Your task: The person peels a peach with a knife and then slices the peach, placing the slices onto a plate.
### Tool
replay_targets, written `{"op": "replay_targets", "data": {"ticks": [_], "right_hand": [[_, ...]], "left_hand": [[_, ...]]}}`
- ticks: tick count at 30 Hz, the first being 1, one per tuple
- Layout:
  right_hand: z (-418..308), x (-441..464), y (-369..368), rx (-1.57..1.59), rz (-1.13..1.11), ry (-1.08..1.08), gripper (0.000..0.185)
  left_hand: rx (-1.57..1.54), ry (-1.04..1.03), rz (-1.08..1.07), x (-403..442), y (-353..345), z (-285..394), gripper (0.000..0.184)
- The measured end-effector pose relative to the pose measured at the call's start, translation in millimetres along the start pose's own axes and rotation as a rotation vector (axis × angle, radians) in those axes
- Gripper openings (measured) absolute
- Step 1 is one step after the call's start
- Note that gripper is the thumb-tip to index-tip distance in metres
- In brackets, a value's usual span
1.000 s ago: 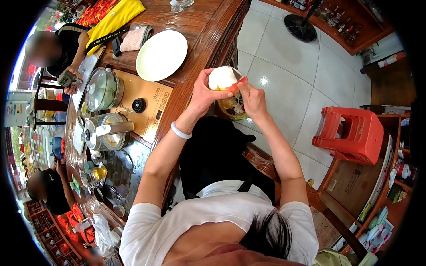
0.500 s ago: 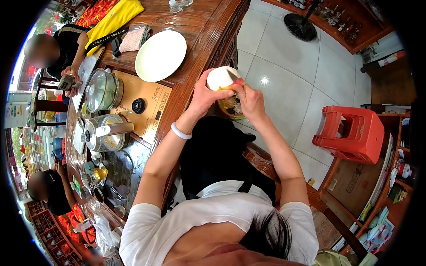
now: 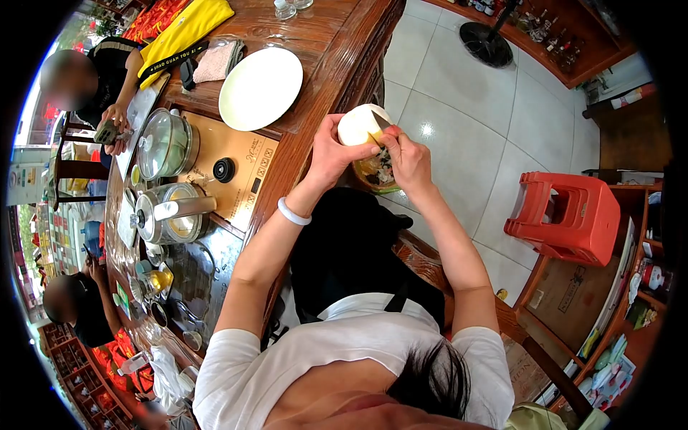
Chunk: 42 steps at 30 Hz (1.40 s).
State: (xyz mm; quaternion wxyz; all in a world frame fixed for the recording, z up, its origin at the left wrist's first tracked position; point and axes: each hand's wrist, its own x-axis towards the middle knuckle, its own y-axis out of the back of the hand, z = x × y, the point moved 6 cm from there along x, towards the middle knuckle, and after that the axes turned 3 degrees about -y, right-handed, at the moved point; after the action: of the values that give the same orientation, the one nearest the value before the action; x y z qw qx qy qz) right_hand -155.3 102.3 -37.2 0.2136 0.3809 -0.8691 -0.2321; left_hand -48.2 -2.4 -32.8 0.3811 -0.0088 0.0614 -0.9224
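A pale, mostly peeled round fruit (image 3: 356,125) is in my left hand (image 3: 331,154), whose fingers wrap round its left side and underside. My right hand (image 3: 409,161) is closed on a knife (image 3: 380,122); its blade lies against the fruit's right side, and its handle is mostly hidden by my fingers. A yellowish patch shows on the fruit near my left fingertips. Below my hands stands a bin (image 3: 375,175) with scraps in it, partly covered by them.
A white plate (image 3: 261,89) lies on the wooden table (image 3: 326,68). Glass pots (image 3: 175,213) stand further left. Two people sit across the table, one holding a phone-like object. Red stools (image 3: 566,218) stand at the right on the tiled floor (image 3: 459,122).
The reddish peel that showed by my right fingers is no longer visible there. The fruit has turned slightly in my left hand, and my right hand with the knife has shifted a little.
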Motion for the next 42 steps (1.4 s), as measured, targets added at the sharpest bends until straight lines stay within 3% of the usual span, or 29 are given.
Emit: {"op": "replay_targets", "data": {"ticks": [3, 17, 21, 27, 30, 32, 35, 38, 42], "right_hand": [[-7, 3, 8, 0.013, 0.125, 0.115, 0.037], [17, 4, -15, 0.006, 0.02, 0.017, 0.041], [8, 0, -14, 0.079, 0.058, 0.068, 0.04], [-7, -1, -7, -0.152, 0.184, 0.1, 0.029], [-12, -2, -4, -0.148, 0.206, 0.13, 0.026], [-8, -3, -10, -0.172, 0.101, 0.076, 0.025], [-5, -8, -14, -0.109, 0.183, 0.183, 0.031], [1, -6, -19, -0.107, 0.112, 0.121, 0.031], [6, -4, -19, 0.085, -0.031, 0.05, 0.037]], "left_hand": [[0.031, -0.011, 0.058, -1, 3, 0, 0.066], [0.264, -0.072, 0.12, 1, 5, -4, 0.067], [0.205, -0.066, 0.124, 1, 4, -7, 0.067], [0.189, -0.051, 0.181, -1, 7, -10, 0.069], [0.06, -0.003, 0.095, 0, 4, -6, 0.069], [-0.008, 0.076, 0.039, 0, 0, -6, 0.067], [0.065, 0.087, 0.065, -2, -1, -5, 0.063], [0.109, 0.112, 0.069, -2, -2, -2, 0.064], [0.257, 0.008, 0.066, 2, 4, -9, 0.063]]}}
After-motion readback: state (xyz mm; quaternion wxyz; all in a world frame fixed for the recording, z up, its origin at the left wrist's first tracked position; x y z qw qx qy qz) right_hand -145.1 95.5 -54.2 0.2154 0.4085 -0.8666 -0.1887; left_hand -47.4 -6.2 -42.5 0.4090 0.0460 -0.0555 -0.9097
